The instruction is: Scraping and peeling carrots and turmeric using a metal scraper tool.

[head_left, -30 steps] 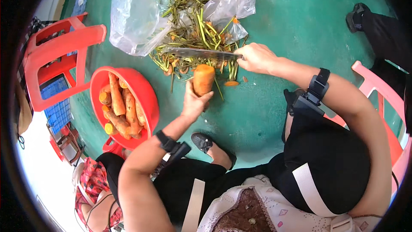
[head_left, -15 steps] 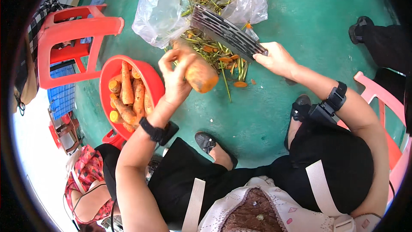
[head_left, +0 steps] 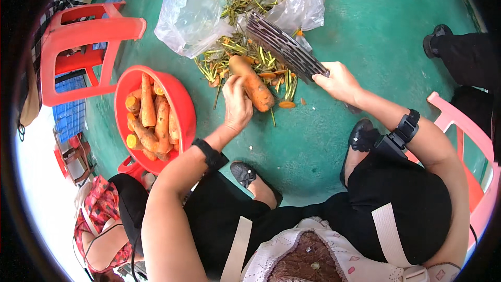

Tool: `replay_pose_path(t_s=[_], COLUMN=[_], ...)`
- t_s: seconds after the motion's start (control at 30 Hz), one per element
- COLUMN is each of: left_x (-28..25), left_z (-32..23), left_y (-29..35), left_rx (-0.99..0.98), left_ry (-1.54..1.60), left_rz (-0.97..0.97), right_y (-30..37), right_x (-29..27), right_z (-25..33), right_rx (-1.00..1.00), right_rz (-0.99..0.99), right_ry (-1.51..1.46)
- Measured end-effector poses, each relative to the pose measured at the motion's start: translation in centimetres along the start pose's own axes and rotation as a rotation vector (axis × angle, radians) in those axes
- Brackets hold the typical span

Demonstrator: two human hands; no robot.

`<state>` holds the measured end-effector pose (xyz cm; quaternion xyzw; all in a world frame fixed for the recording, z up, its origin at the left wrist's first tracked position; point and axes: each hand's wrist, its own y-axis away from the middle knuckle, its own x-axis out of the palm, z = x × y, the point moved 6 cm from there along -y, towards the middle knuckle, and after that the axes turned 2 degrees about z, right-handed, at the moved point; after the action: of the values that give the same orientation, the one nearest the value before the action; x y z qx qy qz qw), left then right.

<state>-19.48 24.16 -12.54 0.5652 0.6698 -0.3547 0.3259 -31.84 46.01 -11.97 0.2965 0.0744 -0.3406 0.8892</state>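
Bright, soft light; left side blown out to white. Glare on plastic bag [head_left: 182, 18]. Faint sheen on green floor [head_left: 302, 159]. Carrot [head_left: 255, 90] blurred at far end. Fisheye bends edges; black vignette at rim.

metal cleaver [head_left: 285, 45], smooth plastic basin [head_left: 188, 117]

I see a pale, pink-flecked patterned top [head_left: 257, 257] with a brown lace front panel [head_left: 297, 263], flat cream webbing straps [head_left: 390, 236], black cloth trousers [head_left: 404, 196], dark low shoes [head_left: 243, 173] and black wrist straps [head_left: 210, 155] bearing boxy black modules [head_left: 390, 145].
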Motion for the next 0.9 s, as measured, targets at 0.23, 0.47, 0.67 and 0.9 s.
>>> replay_pose_path(t_s=[0.23, 0.47, 0.67, 0.9], left_x=[4.7, 2.5, -3.8, -4.2], left_z=[2.8, 2.5, -0.5, -0.5], left_y=[0.7, 1.4, 2.5, 2.4], left_rx=[-0.797, -0.929, -0.940, -0.945], left_ry=[0.319, 1.212, 1.650, 1.409], left_rz=[-0.023, 0.085, 0.437, 0.321], right_y=[0.0, 1.6, 1.4, 3.0], right_x=[0.4, -0.2, 0.4, 1.8], right_z=[0.9, 2.3, 2.9, 7.4], right_rx=[0.008, -0.071, -0.114, -0.609], right_rz=[-0.016, -0.044, 0.005, -0.125], right_ry=[0.004, 0.092, 0.139, 0.400])
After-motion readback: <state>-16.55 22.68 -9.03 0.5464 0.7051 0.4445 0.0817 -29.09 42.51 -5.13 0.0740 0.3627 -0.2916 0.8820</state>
